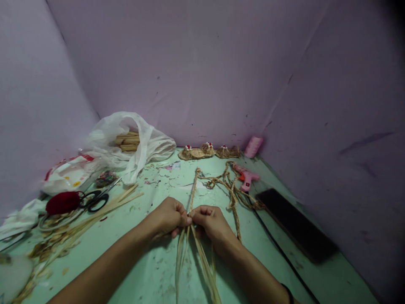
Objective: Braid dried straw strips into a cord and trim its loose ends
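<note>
A thin braid (194, 190) of pale plant fibre runs from a knotted end on the green table down to my hands. My left hand (172, 216) pinches it from the left, fingers closed. Against it, my right hand (210, 221) is closed on the braid's lower end, fingertips touching the left thumb. Loose flat strands (202, 259) fan out below both hands toward the table's near edge. The exact grip point is hidden between the fingertips. Right of the braid lies a tangled length of finished braid (232, 194).
A pink glue gun (248, 177) with a black cable, a dark flat object (297, 226) and a pink thread spool (253, 147) are at right. Small woven pieces (196, 153) line the back wall. Left are a plastic bag (152, 145), scissors (98, 202), red yarn (63, 202) and loose strips.
</note>
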### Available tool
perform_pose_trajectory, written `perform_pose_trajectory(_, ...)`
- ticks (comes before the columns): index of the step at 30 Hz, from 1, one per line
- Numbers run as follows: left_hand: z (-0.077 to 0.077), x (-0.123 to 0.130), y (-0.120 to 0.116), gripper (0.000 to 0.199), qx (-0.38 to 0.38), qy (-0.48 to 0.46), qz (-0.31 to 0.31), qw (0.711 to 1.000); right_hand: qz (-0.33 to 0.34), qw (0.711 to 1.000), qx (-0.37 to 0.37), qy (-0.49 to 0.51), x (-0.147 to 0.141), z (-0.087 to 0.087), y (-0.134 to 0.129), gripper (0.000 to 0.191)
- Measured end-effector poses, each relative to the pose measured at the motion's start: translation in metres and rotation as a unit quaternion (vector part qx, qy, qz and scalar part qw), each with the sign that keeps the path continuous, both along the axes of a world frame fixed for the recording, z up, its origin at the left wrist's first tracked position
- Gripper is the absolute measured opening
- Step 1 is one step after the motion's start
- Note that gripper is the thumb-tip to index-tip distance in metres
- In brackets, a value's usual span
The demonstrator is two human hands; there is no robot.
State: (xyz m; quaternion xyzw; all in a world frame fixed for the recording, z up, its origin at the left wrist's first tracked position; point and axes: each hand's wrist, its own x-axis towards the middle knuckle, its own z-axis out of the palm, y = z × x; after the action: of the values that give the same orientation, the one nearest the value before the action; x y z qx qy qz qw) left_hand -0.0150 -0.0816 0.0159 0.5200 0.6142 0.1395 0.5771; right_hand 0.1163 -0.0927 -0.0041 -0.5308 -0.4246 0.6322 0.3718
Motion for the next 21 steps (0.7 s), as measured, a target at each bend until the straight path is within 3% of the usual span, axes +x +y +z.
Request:
perform_pose_trajectory(6,-0.005,0.001,-0.001,0.015,-0.035,-0.107,0.047,0.992,0.005,1.0,-0.001,0.014,0.001,0.003,0.001,0.01)
perform_pose_trajectory(12,-0.003,-0.002,0.001,0.015,-0.029,-0.03,0.019,0.999,-0.014,0.998,0.048,-0.036,0.0,-0.007,-0.001,0.01)
perform_pose_trajectory(17,0.007,-0.001,0.0,0.019,-0.024,-0.052,-0.011,0.998,-0.011,0.993,0.102,-0.056,0.002,-0.013,-0.004,0.012)
perform_pose_trajectory(21,0.012,0.002,-0.002,0.03,-0.021,-0.029,0.003,0.999,0.004,0.991,0.122,-0.05,0.004,-0.014,-0.004,0.011)
